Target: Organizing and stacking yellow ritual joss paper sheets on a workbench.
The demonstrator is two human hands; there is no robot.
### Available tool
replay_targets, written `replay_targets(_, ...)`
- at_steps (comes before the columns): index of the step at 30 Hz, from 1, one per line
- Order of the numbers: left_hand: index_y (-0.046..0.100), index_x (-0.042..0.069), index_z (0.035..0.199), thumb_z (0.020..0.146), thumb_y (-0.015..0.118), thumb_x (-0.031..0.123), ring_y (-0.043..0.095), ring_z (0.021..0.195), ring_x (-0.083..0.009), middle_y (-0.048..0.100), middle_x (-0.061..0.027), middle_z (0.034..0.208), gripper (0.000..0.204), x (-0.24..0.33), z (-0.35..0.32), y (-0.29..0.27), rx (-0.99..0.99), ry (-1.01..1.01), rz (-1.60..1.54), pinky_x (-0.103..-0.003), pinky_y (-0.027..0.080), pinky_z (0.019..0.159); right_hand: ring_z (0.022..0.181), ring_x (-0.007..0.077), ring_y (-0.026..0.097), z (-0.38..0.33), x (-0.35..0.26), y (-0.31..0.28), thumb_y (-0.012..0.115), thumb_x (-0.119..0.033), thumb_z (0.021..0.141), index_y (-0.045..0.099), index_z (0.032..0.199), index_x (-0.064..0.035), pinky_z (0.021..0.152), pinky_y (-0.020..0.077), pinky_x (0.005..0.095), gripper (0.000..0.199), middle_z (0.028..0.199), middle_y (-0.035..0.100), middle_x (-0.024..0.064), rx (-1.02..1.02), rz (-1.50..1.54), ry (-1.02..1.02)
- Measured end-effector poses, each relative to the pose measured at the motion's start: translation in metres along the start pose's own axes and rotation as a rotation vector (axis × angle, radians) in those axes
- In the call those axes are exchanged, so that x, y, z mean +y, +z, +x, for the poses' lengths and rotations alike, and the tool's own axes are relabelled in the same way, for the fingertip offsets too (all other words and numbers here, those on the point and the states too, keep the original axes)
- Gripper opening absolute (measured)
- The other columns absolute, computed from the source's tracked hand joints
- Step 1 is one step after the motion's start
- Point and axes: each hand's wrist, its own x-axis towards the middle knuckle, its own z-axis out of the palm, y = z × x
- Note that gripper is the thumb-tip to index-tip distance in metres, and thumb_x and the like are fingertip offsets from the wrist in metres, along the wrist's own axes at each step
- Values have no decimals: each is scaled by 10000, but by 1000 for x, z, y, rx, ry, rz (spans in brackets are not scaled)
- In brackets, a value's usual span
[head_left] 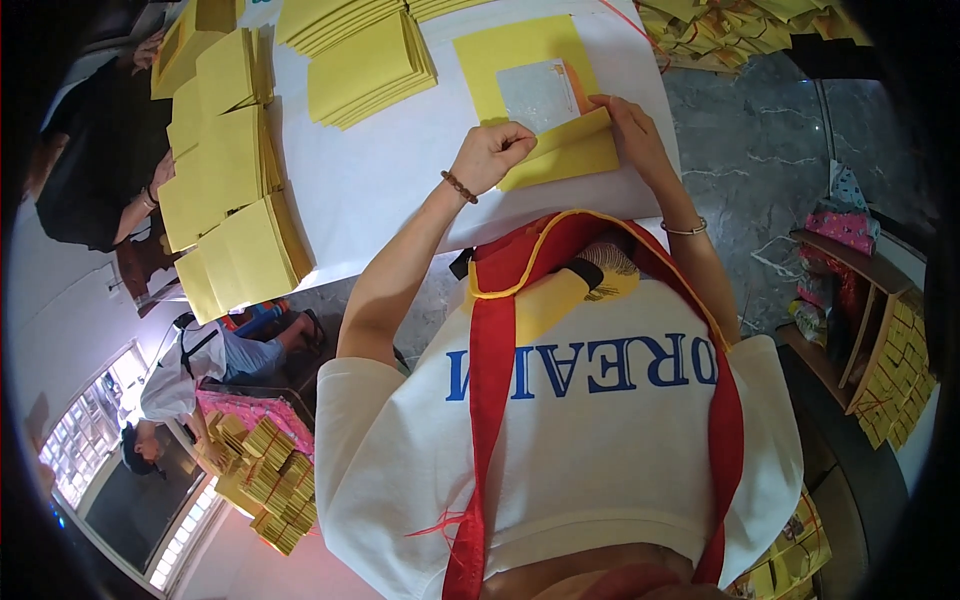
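Note:
A yellow paper sheet lies on the white table in front of me, a silvery square with an orange edge on its middle. Its near part is turned up into a yellow flap that covers the square's lower edge. My left hand, curled with the thumb against the fingers, grips the flap's left end. At the other end, my right hand has its fingers bent over the flap's upper right corner; its thumb is hidden.
Folded yellow paper stacks lie at the far left of the white table, with more stacks along its left edge. A person in black is beside them. Another person is at tied yellow bundles. A wooden shelf stands right.

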Motion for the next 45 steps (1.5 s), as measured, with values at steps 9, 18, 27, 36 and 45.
replay_targets(9, 590, 44, 1013, 848, 549, 110, 586, 643, -218, 622, -85, 768, 182, 3, -3, 8, 123, 6, -29, -289, 455, 569, 1032, 165, 535, -2, 8, -3, 421, -323, 954, 581, 1135, 13, 919, 394, 290, 414, 1049, 621, 102, -27, 96, -21)
replay_targets(18, 582, 111, 1048, 684, 701, 170, 535, 908, -242, 567, -65, 1035, 388, 15, -14, 12, -24, 766, 696, -346, 447, 770, 1107, 153, 481, -2, 4, -8, 302, -359, 985, 539, 1206, -35, 998, 310, 288, 458, 1079, 602, 61, -124, 141, 76)
replay_targets(27, 573, 82, 1028, 734, 668, 152, 550, 897, -263, 577, -86, 1002, 317, 7, -5, 7, -72, 733, 553, -357, 464, 774, 1105, 158, 482, -1, 3, -9, 297, -378, 982, 538, 1201, -29, 994, 310, 286, 477, 1070, 610, 55, -133, 93, 16)
replay_targets(36, 557, 52, 951, 834, 550, 97, 602, 757, -276, 600, -116, 915, 126, 6, -6, 4, 29, 524, 402, -353, 487, 655, 1103, 165, 489, -8, 9, -9, 492, -246, 911, 523, 1218, -41, 999, 314, 295, 370, 1146, 572, 70, -132, 207, -44)
replay_targets(45, 519, 58, 1109, 828, 613, 229, 582, 870, -310, 586, -148, 999, 343, 15, -14, -11, -12, 421, 380, -372, 468, 733, 918, 170, 597, 0, 10, 2, 689, -113, 729, 604, 1050, -60, 793, 468, 286, 337, 1003, 630, 67, -6, -155, -215)
